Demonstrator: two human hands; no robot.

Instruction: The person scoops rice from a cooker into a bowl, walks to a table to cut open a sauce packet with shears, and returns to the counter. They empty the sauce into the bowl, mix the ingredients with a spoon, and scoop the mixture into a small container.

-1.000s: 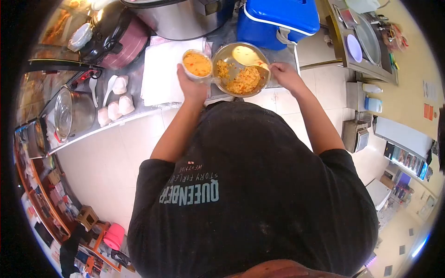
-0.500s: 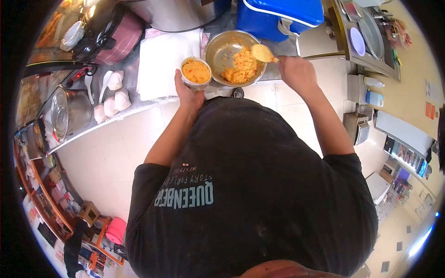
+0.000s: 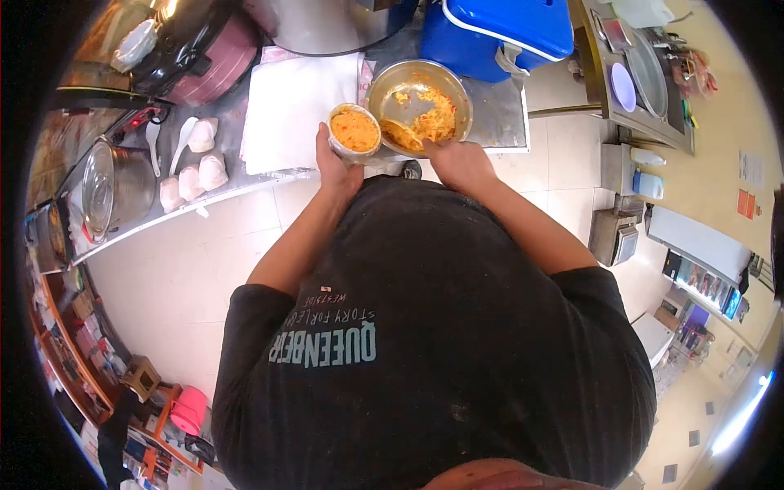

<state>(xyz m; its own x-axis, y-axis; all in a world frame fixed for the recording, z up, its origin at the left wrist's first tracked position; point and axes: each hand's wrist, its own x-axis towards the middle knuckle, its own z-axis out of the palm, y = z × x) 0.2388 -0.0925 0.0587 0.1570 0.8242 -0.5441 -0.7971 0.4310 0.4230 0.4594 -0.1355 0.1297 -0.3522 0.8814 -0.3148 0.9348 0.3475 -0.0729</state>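
My left hand (image 3: 337,167) is wrapped round a small bowl (image 3: 377,140) filled with orange rice (image 3: 354,130). Just right of it stands a wide metal bowl (image 3: 380,86) with more orange rice (image 3: 438,114) on its bottom and wall. My right hand (image 3: 461,165) is closed on the handle of a yellowish spoon (image 3: 398,135). The spoon's head lies inside the metal bowl at its near left side, against the rice. My fingers hide most of the handle.
White paper sheets (image 3: 290,106) lie left of the bowls. Several wrapped bundles (image 3: 202,135) and two white spoons (image 3: 184,139) are farther left, beside a lidded pot (image 3: 131,188). A large metal pot (image 3: 327,24) and a blue cooler (image 3: 506,37) stand behind. The counter edge (image 3: 269,178) runs before me.
My right hand has moved left and nearer to me, bringing the spoon from the metal bowl's right rim to its near left side. Rice in the metal bowl has shifted. My left hand still holds the small bowl.
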